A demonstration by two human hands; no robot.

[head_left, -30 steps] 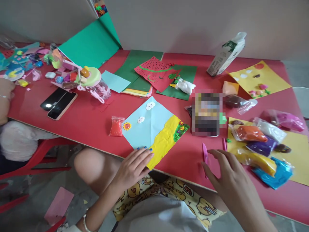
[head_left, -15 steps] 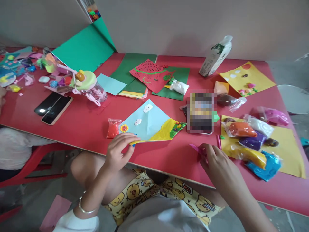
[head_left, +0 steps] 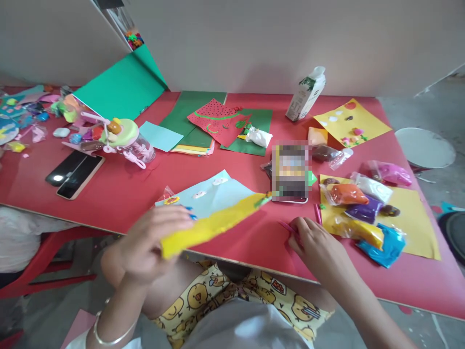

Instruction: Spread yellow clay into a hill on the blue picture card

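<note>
My left hand (head_left: 152,240) is closed on the near left corner of a light blue paper picture (head_left: 218,198) with white clouds, a small sun and a yellow strip. That near edge is lifted off the red table and bent up. My right hand (head_left: 312,240) rests at the table's front, fingers closed round a thin pink tool (head_left: 286,227) whose tip points left. A blurred-out device (head_left: 291,172) lies just beyond the right hand. Right of it, bags of clay, among them an orange one (head_left: 347,194) and a yellow one (head_left: 363,232), lie on yellow paper (head_left: 417,223).
Farther back are a carton (head_left: 305,94), a red watermelon picture (head_left: 218,121) and a yellow picture (head_left: 352,123). At the left are a phone (head_left: 80,174), a lidded jar (head_left: 140,150) and a green board (head_left: 123,82). Another person's clothing shows at the left edge.
My left hand has moved left and nearer, pulling up the picture's corner and tilting its yellow edge. The right hand still holds the pink tool. The whole view has shifted slightly.
</note>
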